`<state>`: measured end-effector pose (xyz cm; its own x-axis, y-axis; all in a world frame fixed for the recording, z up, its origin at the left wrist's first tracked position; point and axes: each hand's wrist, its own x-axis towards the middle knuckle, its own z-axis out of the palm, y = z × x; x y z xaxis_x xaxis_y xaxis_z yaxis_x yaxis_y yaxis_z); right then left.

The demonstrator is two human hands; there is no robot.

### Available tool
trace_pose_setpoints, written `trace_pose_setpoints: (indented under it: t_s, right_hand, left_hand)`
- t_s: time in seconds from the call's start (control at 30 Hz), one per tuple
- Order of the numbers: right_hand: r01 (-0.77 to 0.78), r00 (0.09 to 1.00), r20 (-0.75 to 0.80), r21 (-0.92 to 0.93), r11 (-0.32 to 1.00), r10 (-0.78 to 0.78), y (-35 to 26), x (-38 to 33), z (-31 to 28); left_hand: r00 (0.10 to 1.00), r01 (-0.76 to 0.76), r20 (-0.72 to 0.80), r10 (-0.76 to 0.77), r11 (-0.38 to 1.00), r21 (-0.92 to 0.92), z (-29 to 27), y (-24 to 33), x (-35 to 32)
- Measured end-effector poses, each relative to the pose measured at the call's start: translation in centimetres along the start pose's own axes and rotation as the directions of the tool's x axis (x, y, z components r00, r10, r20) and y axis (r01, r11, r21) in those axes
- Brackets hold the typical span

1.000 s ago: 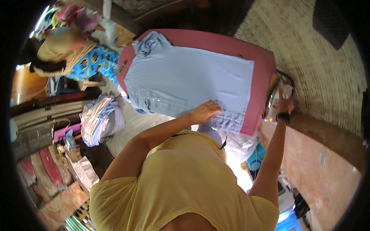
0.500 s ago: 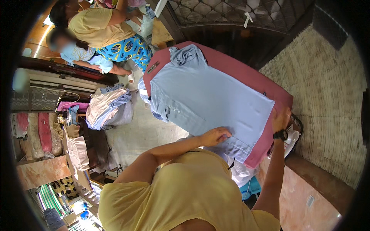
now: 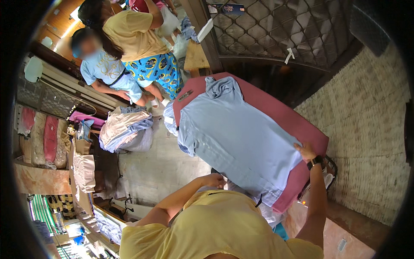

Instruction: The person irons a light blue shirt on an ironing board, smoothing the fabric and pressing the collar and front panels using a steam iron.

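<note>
A light blue short-sleeved shirt [image 3: 235, 125] lies spread over a dark pink padded ironing board [image 3: 276, 108], its sleeve toward the far end and its hem toward the right. My right hand [image 3: 307, 152], with a dark watch on the wrist, is at the hem's far corner, fingers closed on the cloth edge. My left hand [image 3: 212, 180] is low beside the board's near edge, fingers curled; whatever is in them is hidden. A white appliance [image 3: 328, 179], partly hidden by my right forearm, sits by the board's right end.
Behind the board is a dark lattice door [image 3: 276, 34]. A heap of folded garments [image 3: 125, 129] stands at the left. At the far left are a person in a yellow top [image 3: 133, 30] and a person in light blue [image 3: 105, 71]. A small dark object [image 3: 185, 95] lies on the board's far end.
My right hand has moved from the board's right end onto the shirt's hem corner. My left hand has come off the shirt's front and moved left, below the near edge. The view has shifted.
</note>
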<state>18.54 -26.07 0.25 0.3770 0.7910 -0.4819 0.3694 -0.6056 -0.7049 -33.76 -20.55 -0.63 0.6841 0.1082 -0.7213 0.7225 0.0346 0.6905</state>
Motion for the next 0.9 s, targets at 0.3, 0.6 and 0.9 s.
trace_pose_setpoints:
  t_s: [0.3, 0.6, 0.9]
  right_hand:
    - [-0.269, 0.798, 0.544, 0.704, 0.657, -0.257, -24.3, -16.9, 5.0]
    - [-0.302, 0.548, 0.502, 0.865, 0.401, -0.669, -40.9, -25.4, 16.9]
    - [-0.072, 0.540, 0.154, 0.988, 0.137, -0.828, -46.8, -30.8, 18.4]
  left_hand:
    - [0.974, 0.080, -0.034, -0.226, 0.476, -0.876, 1.9, -10.3, 3.4]
    - [0.919, -0.090, -0.125, 0.373, -0.109, -0.990, 3.1, -11.7, 6.4]
    - [0.823, -0.076, -0.516, 0.240, -0.852, -0.518, 4.2, -10.9, -7.1]
